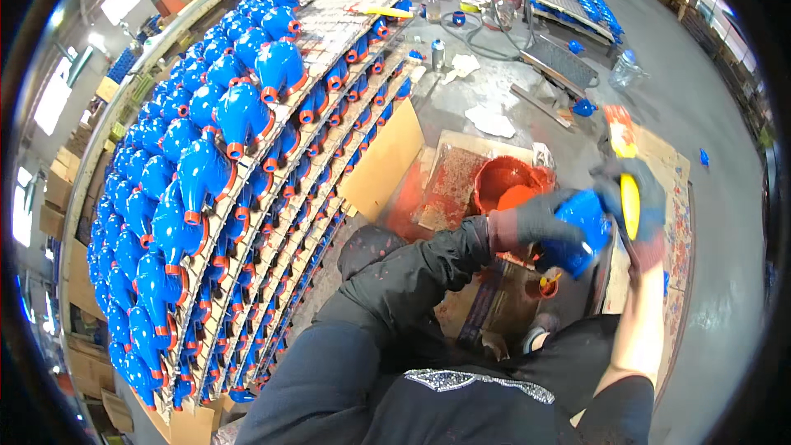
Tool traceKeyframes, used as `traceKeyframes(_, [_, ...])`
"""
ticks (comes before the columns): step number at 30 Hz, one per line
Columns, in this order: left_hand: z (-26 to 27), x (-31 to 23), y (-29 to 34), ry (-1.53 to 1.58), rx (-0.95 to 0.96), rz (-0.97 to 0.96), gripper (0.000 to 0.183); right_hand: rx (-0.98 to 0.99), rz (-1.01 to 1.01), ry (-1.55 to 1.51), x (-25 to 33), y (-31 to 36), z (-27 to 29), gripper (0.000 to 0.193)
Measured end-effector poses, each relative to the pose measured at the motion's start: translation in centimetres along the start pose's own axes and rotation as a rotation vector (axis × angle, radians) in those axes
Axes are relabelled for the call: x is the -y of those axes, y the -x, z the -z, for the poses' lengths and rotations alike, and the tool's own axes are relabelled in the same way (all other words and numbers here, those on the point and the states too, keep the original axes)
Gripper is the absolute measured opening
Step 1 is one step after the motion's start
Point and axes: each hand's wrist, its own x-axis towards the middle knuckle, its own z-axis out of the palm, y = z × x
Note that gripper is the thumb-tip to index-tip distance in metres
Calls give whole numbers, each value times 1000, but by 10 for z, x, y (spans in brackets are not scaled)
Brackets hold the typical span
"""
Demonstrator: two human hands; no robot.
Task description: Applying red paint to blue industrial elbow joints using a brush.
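Observation:
My left hand [527, 227], in a dark glove with a maroon cuff, is closed around a glossy blue hollow piece [582, 235]. Motion blurs the piece a little and the glove covers part of it. Close on its right side, my gloved right hand [643, 202] grips a paintbrush [630, 202] by its yellow handle. The brush stands nearly upright, its red-stained bristles at the top. Whether the right hand also touches the blue piece I cannot tell. Just beyond my left hand is a bucket of red paint [499, 175].
At left, stacked racks [284, 128] hold many blue pieces with red-painted rims. A yellow-handled tool [387, 11] lies on the top rack. Paint-stained cardboard [463, 161] lies under the bucket. A small red cup [549, 287] stands nearer me. A clear plastic jug [626, 72] sits farther off.

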Motion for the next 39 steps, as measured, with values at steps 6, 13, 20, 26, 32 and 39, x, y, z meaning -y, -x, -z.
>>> traceKeyframes(6, [15,5,22,475,-161,-258,68,-91,-409,-191,-14,-10,-46,21])
traceKeyframes(13, [46,-58,55,419,-180,-686,60,269,-629,-477,-33,34,-126,23])
traceKeyframes(20, [51,-80,75,475,-71,-834,54,381,-713,-383,-77,62,-204,24])
traceKeyframes(26, [60,-76,74,449,-179,-777,57,455,-835,-588,-82,73,-206,25])
traceKeyframes(32, [67,-63,63,370,-352,-660,60,534,-726,-473,-50,68,-151,22])
traceKeyframes(39, [54,-49,47,-150,-665,-539,62,-1,-602,-529,-11,29,-80,18])
